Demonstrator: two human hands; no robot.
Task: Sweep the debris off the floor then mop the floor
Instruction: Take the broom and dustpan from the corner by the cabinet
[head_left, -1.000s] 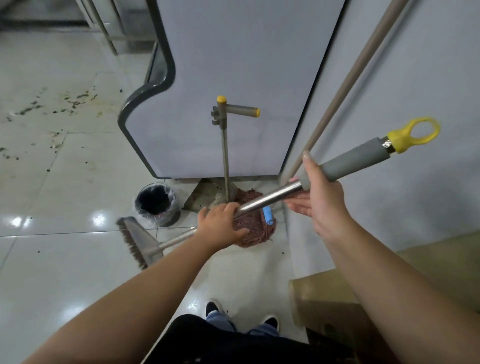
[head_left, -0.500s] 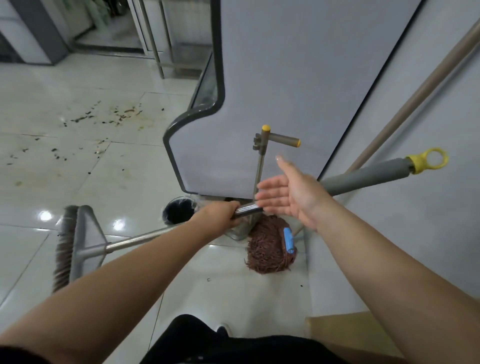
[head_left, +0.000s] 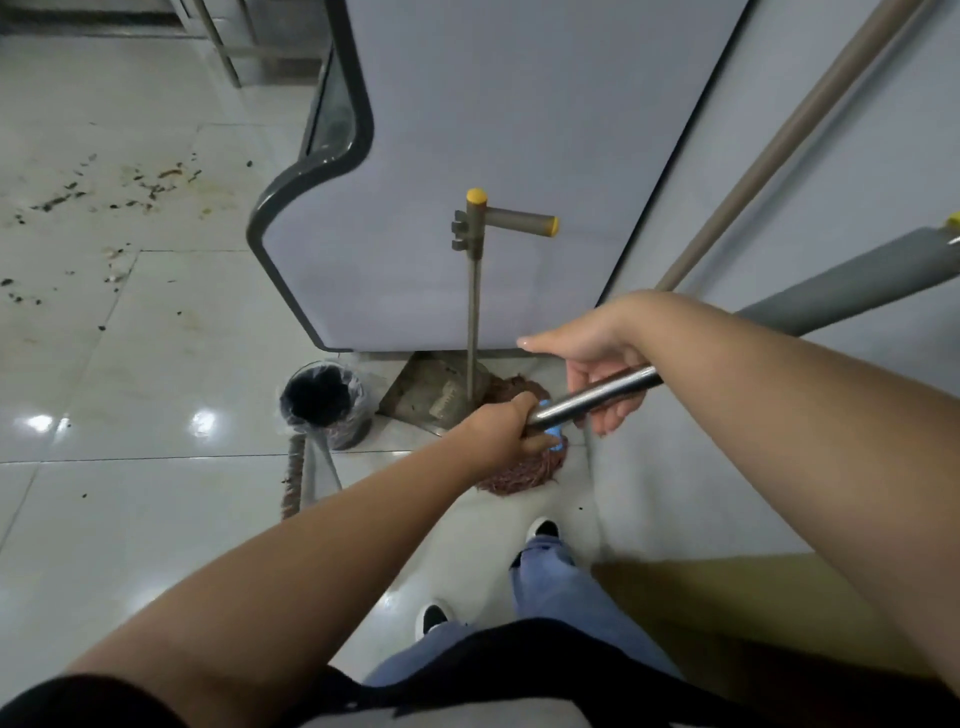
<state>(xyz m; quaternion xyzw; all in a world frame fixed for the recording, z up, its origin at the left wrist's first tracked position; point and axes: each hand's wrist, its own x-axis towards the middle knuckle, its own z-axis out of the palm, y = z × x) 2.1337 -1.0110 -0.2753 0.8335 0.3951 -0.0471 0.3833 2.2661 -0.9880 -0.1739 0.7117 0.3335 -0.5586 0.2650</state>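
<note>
A grey cabinet (head_left: 519, 156) stands on the tiled floor (head_left: 130, 519); scattered debris (head_left: 78, 197) lies well to its left. Before its base, a person holds a broom's steel handle (head_left: 597, 395), the left hand (head_left: 498, 431) clamped round it, the right hand (head_left: 597, 358) loosely curled about it, thumb out. The broom head (head_left: 298, 483), mop head (head_left: 524, 467), lined bin (head_left: 327, 402) and dustpan (head_left: 441, 395) sit near that base.

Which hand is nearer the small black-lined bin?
Left. The left hand grips the steel broom handle just right of the bin; the right hand holds it farther right.
</note>
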